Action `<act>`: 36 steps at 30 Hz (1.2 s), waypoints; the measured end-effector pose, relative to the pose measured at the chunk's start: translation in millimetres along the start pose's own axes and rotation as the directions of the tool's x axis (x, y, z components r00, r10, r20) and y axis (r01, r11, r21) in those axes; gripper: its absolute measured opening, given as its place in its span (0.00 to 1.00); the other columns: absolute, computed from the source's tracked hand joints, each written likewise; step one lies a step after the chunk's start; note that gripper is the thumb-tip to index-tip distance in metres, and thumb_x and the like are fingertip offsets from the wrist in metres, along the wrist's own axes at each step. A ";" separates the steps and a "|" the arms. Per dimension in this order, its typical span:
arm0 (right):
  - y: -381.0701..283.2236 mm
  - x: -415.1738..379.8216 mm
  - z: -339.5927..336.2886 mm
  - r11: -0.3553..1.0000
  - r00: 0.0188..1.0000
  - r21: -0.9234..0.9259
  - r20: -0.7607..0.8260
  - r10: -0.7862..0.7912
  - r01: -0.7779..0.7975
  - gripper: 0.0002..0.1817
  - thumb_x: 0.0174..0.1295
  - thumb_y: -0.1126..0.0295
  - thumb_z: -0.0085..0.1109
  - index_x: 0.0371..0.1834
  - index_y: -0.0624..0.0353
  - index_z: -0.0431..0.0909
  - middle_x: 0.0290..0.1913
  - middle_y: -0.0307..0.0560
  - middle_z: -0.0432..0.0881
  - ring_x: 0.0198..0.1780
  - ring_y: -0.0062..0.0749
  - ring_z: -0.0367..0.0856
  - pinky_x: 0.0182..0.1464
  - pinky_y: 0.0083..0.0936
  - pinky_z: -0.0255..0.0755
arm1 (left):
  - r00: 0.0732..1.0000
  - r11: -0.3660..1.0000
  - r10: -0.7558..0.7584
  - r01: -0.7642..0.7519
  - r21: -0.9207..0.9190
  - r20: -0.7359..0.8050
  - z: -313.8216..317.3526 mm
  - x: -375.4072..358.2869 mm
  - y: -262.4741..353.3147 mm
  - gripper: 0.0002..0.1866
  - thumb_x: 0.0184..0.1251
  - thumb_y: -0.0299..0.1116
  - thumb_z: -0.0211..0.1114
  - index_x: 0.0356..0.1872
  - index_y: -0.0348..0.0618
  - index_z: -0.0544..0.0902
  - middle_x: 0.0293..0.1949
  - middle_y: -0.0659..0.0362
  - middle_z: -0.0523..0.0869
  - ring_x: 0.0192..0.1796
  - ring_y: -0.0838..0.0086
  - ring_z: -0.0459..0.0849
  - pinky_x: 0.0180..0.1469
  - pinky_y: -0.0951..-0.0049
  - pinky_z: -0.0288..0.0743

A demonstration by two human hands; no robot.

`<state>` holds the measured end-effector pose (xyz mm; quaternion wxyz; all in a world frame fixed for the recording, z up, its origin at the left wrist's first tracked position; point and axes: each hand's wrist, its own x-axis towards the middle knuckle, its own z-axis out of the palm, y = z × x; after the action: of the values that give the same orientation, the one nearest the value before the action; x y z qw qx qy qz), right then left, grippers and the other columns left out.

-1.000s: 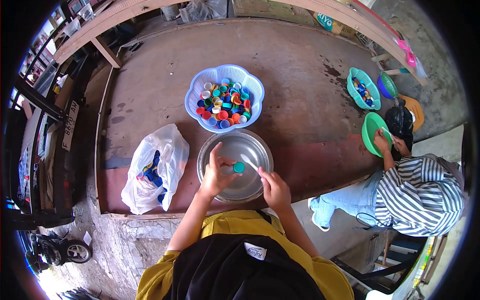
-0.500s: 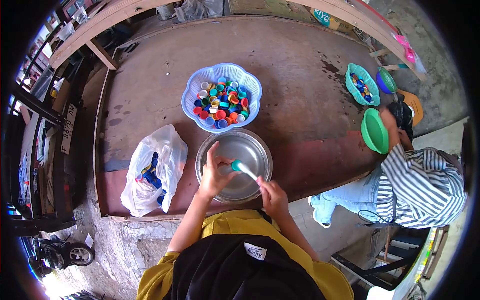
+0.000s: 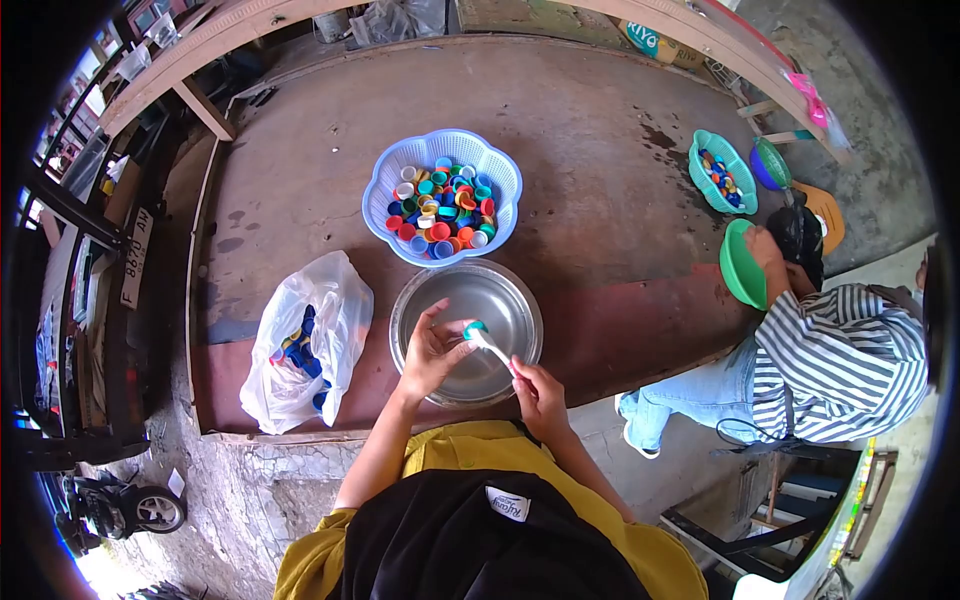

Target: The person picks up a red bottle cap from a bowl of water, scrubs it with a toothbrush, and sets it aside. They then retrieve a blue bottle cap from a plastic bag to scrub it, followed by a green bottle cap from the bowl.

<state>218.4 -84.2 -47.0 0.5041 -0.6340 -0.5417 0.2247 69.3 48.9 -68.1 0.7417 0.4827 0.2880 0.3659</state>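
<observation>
Over a round metal bowl [image 3: 402, 370], my left hand [image 3: 432, 352] pinches a teal bottle cap [image 3: 474, 329] between thumb and fingers. My right hand [image 3: 541, 397] grips the handle of a slim white brush [image 3: 497, 353], its far end touching the cap. The bristles are too small to make out. Just beyond the bowl stands a light-blue scalloped basket [image 3: 382, 168] full of bottle caps in many colours. A white plastic bag [image 3: 338, 300] with blue and other caps inside lies left of the bowl.
At the right, a person in a striped shirt [image 3: 840, 350] has a hand at a green basin [image 3: 742, 265]. Behind it sits a teal basket [image 3: 698, 150] holding caps. A wooden beam [image 3: 280, 42] crosses the far side of the brown table [image 3: 590, 130].
The teal cap has turned in my left hand, whose raised fingers have curled lower. The brush end has shifted slightly against the cap. The other person's hand has moved a little at the green basin.
</observation>
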 end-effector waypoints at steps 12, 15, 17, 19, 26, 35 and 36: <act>-0.7 3.7 -3.4 0.994 0.995 0.080 -0.062 0.083 -0.078 0.15 0.63 0.78 0.49 0.53 0.67 0.73 0.37 0.46 0.81 0.34 0.16 0.73 0.36 0.13 0.67 | 0.995 0.989 -0.085 0.091 -0.120 0.061 -3.2 -3.9 1.6 0.33 0.62 0.21 0.61 0.64 0.31 0.53 0.53 0.48 0.77 0.56 0.71 0.76 0.60 0.74 0.68; -3.2 3.6 -2.6 0.988 0.992 0.098 -0.033 0.124 -0.120 0.15 0.63 0.77 0.50 0.53 0.66 0.73 0.39 0.48 0.81 0.35 0.19 0.75 0.38 0.15 0.69 | 0.994 0.984 -0.086 0.096 -0.150 0.067 -3.6 -4.3 0.6 0.32 0.62 0.22 0.61 0.64 0.30 0.53 0.53 0.48 0.77 0.56 0.71 0.76 0.60 0.74 0.68; -1.0 2.9 -3.1 0.980 0.984 0.087 0.009 0.180 -0.180 0.15 0.63 0.76 0.50 0.54 0.65 0.73 0.40 0.50 0.81 0.36 0.23 0.77 0.38 0.18 0.70 | 0.993 0.980 -0.091 0.103 -0.172 0.076 -1.9 -3.6 -0.2 0.32 0.63 0.22 0.61 0.64 0.30 0.54 0.54 0.48 0.77 0.56 0.71 0.76 0.60 0.74 0.68; 0.3 5.9 -4.7 0.987 0.990 0.081 -0.004 0.142 -0.141 0.15 0.63 0.76 0.50 0.54 0.66 0.73 0.40 0.51 0.81 0.37 0.23 0.78 0.39 0.18 0.71 | 0.993 0.979 -0.095 0.106 -0.175 0.072 -2.4 -4.2 1.0 0.32 0.63 0.22 0.61 0.64 0.30 0.54 0.54 0.48 0.77 0.56 0.71 0.76 0.60 0.74 0.68; 4.6 4.5 -2.4 0.993 0.993 0.086 -0.083 0.088 -0.081 0.15 0.63 0.77 0.50 0.53 0.68 0.73 0.45 0.55 0.81 0.43 0.31 0.81 0.45 0.21 0.72 | 0.992 0.969 -0.106 0.119 -0.217 0.070 -0.5 -2.4 4.4 0.32 0.64 0.23 0.60 0.65 0.30 0.54 0.54 0.48 0.77 0.56 0.72 0.76 0.59 0.74 0.69; -3.8 6.3 -7.6 0.995 0.995 0.039 -0.022 0.094 -0.093 0.15 0.64 0.77 0.49 0.54 0.66 0.73 0.41 0.55 0.80 0.41 0.34 0.81 0.42 0.22 0.73 | 0.992 0.978 -0.097 0.111 -0.177 0.085 1.0 -4.1 5.4 0.23 0.66 0.23 0.56 0.61 0.34 0.61 0.53 0.51 0.77 0.58 0.68 0.75 0.62 0.65 0.68; -4.9 6.5 -7.4 0.994 0.995 0.035 -0.006 0.100 -0.100 0.15 0.64 0.77 0.49 0.54 0.66 0.73 0.42 0.55 0.80 0.41 0.35 0.81 0.42 0.22 0.73 | 0.992 0.976 -0.088 0.105 -0.192 0.096 0.2 -2.8 2.5 0.22 0.67 0.24 0.55 0.60 0.35 0.62 0.53 0.52 0.77 0.58 0.69 0.75 0.61 0.66 0.68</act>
<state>224.4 -81.7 -38.1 0.5053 -0.6524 -0.5034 0.2564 67.2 47.2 -65.5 0.8146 0.4078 0.2408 0.3349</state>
